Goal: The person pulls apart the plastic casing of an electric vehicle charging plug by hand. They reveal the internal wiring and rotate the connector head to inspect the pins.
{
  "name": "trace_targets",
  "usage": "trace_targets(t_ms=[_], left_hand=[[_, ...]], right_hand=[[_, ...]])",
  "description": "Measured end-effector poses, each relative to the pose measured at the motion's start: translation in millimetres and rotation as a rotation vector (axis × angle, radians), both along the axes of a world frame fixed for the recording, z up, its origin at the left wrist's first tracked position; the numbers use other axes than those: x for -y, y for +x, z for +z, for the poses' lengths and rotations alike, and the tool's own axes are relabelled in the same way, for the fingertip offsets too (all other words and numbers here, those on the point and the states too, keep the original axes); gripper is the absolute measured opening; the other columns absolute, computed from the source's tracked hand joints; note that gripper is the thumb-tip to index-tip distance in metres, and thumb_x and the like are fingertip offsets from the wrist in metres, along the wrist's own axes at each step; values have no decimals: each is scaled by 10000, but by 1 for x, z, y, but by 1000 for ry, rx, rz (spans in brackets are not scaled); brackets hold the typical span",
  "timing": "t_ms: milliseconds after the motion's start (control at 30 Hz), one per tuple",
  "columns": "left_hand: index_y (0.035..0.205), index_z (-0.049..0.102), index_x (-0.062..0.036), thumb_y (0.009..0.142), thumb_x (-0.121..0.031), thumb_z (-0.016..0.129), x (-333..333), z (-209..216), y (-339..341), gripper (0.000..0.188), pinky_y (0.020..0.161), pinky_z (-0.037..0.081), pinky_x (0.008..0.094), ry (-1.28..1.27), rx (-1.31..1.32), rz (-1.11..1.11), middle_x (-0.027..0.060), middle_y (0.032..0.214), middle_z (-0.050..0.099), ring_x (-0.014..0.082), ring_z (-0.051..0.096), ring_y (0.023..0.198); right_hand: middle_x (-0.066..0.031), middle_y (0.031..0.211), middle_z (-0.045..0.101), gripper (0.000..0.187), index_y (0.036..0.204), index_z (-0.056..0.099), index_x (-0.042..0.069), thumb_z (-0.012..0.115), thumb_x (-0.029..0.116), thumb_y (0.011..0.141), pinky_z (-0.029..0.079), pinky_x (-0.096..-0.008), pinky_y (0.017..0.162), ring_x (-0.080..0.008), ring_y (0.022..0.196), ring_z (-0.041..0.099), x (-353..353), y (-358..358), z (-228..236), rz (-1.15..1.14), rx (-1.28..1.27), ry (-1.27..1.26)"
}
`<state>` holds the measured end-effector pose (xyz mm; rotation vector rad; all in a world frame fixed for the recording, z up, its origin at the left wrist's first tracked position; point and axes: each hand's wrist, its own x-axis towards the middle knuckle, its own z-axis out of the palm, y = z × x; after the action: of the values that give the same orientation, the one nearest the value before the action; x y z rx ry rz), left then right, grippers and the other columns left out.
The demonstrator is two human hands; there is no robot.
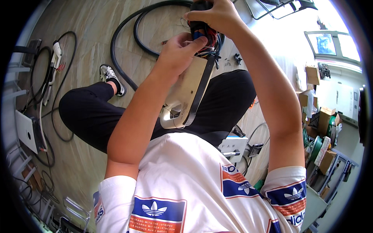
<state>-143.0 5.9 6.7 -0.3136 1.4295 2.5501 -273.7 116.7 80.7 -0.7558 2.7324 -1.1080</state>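
Note:
A long cream housing with a black edge and a loop handle [190, 83] rests across my lap; it looks like a vehicle charging gun. Colored wires [212, 43] spill from its far end. There my left hand [176, 54] is closed, thumb and fingers pressed at the wire bundle. Just beyond it, my right hand [222, 16] grips a black cylindrical part [200, 6] at the top edge of the view. Part of that piece lies behind my fingers. A blue piece [199, 33] shows between the two hands.
A thick black cable [113, 46] curves over the tiled floor to the left. Another white charging gun [57, 52] with cables lies farther left. Small black parts [237, 59] sit beyond my right knee. A white box [234, 147] stands by my right hip. Cluttered shelves [328, 155] line the right.

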Motion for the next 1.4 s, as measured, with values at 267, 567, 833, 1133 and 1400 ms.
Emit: trace_targets(t_ms=[267,567,833,1133,1400], left_hand=[[1070,551,36,834,-170,815,-1,15,12,410,739,555,290,-155,40,276,174,1002,692,181,706,852],[1105,592,27,848,-185,801,12,11,45,393,711,536,252,-405,-87,357,164,1018,707,156,717,795],[1132,616,42,883,-102,752,21,12,67,318,849,520,271,-195,-154,371,109,1016,714,134,682,882],[1239,614,10,917,-60,676,36,19,74,335,972,497,333,311,-65,189,90,1125,704,170,655,1059],[1169,636,-15,921,-114,685,47,23,73,272,967,478,343,358,-11,218,77,1095,706,169,652,1026]], right_hand=[[-132,823,681,459,951,687,7,840,278,613,545,-353,754,-244,789,669,12,10,4,40,-119,40],[-186,849,675,451,963,653,3,825,245,623,537,-397,773,-336,824,671,39,36,19,159,-191,38],[-207,914,667,495,1020,633,9,820,252,631,520,-415,813,-368,893,657,58,53,32,248,-253,-4],[-214,935,661,502,1033,632,8,815,252,634,512,-425,828,-381,916,648,65,58,38,271,-281,17],[-217,936,664,466,1009,640,-5,794,244,646,509,-434,835,-396,924,643,82,58,42,366,-298,-7]])
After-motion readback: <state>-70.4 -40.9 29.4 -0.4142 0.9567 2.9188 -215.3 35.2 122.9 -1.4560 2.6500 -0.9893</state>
